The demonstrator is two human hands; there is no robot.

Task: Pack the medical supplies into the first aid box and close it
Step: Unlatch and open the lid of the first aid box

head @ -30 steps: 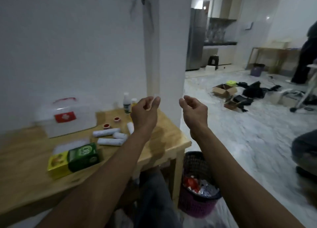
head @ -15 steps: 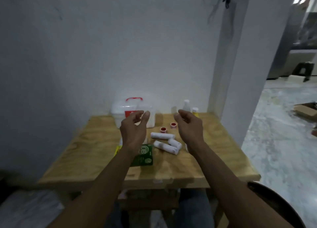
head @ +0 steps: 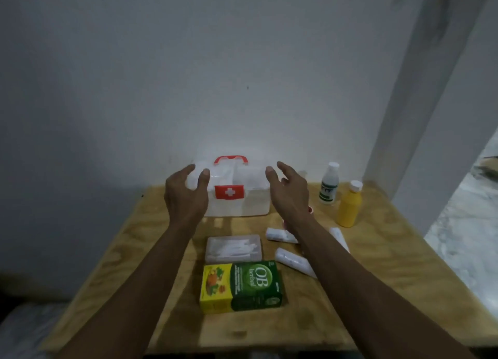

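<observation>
A white first aid box (head: 237,199) with a red handle and a red cross latch stands closed at the back of the wooden table (head: 377,277). My left hand (head: 186,194) hovers at its left end, fingers apart and empty. My right hand (head: 289,190) is spread near its right end, also empty. In front of the box lie a clear case of cotton swabs (head: 233,248), a green and yellow OB herbal carton (head: 241,286) and white bandage rolls (head: 280,234) (head: 295,261). A white bottle (head: 329,184) and a yellow bottle (head: 349,204) stand to the right.
A plain wall rises right behind the table. A white pillar (head: 436,89) stands at the table's right back corner, with marbled floor (head: 466,232) beyond the right edge. A small red tape roll (head: 310,209) peeks out beside my right wrist.
My view has swung left from the room to the table and come closer. Both hands have moved forward to either end of the box and spread their fingers.
</observation>
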